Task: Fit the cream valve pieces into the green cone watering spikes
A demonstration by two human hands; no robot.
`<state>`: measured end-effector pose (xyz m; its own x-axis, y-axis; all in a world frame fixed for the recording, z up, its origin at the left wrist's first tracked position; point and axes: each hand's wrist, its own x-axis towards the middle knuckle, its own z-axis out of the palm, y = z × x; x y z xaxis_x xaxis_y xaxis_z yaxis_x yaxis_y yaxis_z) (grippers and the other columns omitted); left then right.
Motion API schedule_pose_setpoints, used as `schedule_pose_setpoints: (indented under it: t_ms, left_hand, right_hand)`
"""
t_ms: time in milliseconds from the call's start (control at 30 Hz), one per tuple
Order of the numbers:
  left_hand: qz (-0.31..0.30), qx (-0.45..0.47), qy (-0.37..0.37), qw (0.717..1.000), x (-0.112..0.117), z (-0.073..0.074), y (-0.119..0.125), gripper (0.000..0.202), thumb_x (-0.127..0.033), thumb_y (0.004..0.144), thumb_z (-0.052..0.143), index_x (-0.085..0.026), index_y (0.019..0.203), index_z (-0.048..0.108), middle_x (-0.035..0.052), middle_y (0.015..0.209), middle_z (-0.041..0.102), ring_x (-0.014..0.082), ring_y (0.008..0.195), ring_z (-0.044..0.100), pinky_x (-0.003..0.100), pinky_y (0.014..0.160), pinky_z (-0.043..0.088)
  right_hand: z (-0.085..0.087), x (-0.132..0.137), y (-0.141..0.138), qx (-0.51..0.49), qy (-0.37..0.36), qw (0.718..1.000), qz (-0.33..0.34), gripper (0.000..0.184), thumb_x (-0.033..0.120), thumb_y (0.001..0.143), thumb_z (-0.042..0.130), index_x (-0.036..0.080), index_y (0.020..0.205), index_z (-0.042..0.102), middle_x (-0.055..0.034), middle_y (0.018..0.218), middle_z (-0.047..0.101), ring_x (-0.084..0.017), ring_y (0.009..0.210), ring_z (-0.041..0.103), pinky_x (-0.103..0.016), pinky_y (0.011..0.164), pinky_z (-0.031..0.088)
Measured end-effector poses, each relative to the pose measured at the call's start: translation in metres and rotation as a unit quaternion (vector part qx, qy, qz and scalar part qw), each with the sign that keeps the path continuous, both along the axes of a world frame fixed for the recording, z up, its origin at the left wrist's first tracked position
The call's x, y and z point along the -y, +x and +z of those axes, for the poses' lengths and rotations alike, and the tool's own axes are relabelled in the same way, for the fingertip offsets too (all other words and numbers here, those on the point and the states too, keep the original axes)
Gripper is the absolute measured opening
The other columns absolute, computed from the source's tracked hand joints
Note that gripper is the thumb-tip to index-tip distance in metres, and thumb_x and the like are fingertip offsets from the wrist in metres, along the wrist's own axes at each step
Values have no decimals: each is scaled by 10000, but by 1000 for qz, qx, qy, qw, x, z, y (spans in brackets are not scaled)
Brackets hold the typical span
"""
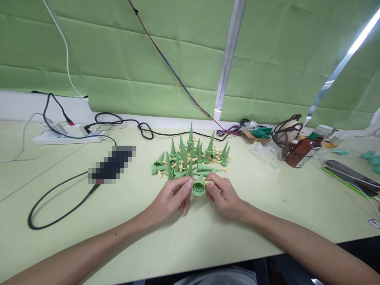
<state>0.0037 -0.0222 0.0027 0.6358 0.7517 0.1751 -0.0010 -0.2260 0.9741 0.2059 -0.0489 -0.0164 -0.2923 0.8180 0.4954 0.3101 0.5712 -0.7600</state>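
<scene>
Between my hands is a green plastic plant-watering spike (198, 188), its round hollow open end facing me and its point away. My left hand (170, 196) is closed, thumb and forefinger pinching the spike's left side. On the other side, my right hand (225, 194) is closed around a small yellow valve (208, 182) that meets the spike's side. My fingers cover most of the valve, so I cannot tell how far it is inserted. Just beyond my hands is a heap of similar green spikes (184, 157), some upright and some lying down, with small yellow valves (160, 174) among them.
At the left lie a pixelated dark device (113, 165) with a looped black cable and a white power strip (69, 136). Rightward are crumpled clear plastic (265, 152), a brown bottle (303, 152) and a dark flat object with a green edge (350, 180). Cables run along the wall.
</scene>
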Motion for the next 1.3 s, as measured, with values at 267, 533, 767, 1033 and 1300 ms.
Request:
schedule_pose_setpoints:
  t_ms: [267, 533, 767, 1033, 1300]
  left_hand:
    - [11, 4, 11, 1000, 0, -2, 0, 462, -552, 1001, 421, -132, 901, 587, -7, 540, 527, 121, 470, 504, 235, 473, 389]
    - [38, -31, 30, 998, -1, -6, 0, 570, -622, 949, 462, -106, 1145, 603, -39, 514, 512, 118, 458, 471, 236, 480, 396]
    - [105, -107, 88, 985, 0, -7, 3, 472, -525, 877, 627, -135, 1142, 612, -60, 513, 514, 115, 457, 477, 223, 460, 359]
    - [98, -109, 88, 985, 0, -6, 3, 449, -531, 895, 602, -141, 1119, 606, -59, 510, 508, 115, 458, 478, 220, 455, 342]
    - [76, -89, 79, 990, -1, -7, 3, 449, -524, 913, 586, -143, 1149, 573, -65, 517, 496, 107, 453, 461, 212, 448, 339]
  right_hand:
    - [4, 2, -2, 10, 5, 1000, 7, 344, 439, 1059, 344, 226, 797, 411, 46, 575, 444, -119, 499, 373, -257, 507, 313]
    - [8, 4, -4, 46, 28, 999, 8, 304, 340, 1048, 387, 222, 768, 375, 64, 586, 377, -105, 506, 324, -251, 527, 290]
    - [6, 1, -3, 46, 35, 998, 11, 311, 322, 1045, 392, 216, 754, 359, 69, 582, 351, -96, 503, 303, -244, 525, 274]
    - [6, 1, -3, 50, 23, 998, 7, 321, 330, 1043, 390, 217, 746, 345, 69, 583, 337, -96, 507, 291, -246, 516, 261]
    - [7, 1, -4, 52, 37, 998, 8, 317, 314, 1040, 388, 216, 741, 345, 70, 579, 334, -94, 503, 290, -245, 518, 268]
